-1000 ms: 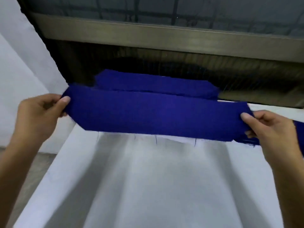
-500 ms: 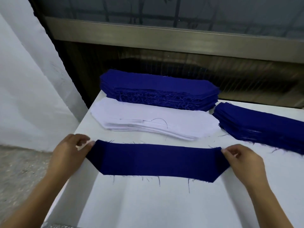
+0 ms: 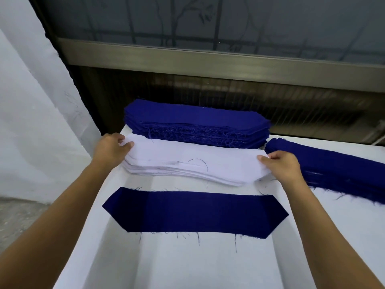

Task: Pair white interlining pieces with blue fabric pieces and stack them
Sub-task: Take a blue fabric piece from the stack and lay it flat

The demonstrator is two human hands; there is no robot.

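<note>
A single blue fabric piece [image 3: 194, 213] lies flat on the white table [image 3: 187, 263], nearest me. Behind it sits a stack of white interlining pieces [image 3: 187, 163]. My left hand [image 3: 111, 150] pinches the left end of the top interlining piece, and my right hand [image 3: 281, 165] pinches its right end. A tall stack of blue pieces [image 3: 195, 126] stands behind the white stack. A second, lower blue stack [image 3: 333, 170] lies to the right.
The table's left edge drops off to a white wall and a grey floor [image 3: 18, 222]. A dark window frame and sill [image 3: 208, 59] run along the back, close behind the blue stack.
Both hands lowered the single blue piece onto the table, let go of it, and moved back to the ends of the white interlining stack.
</note>
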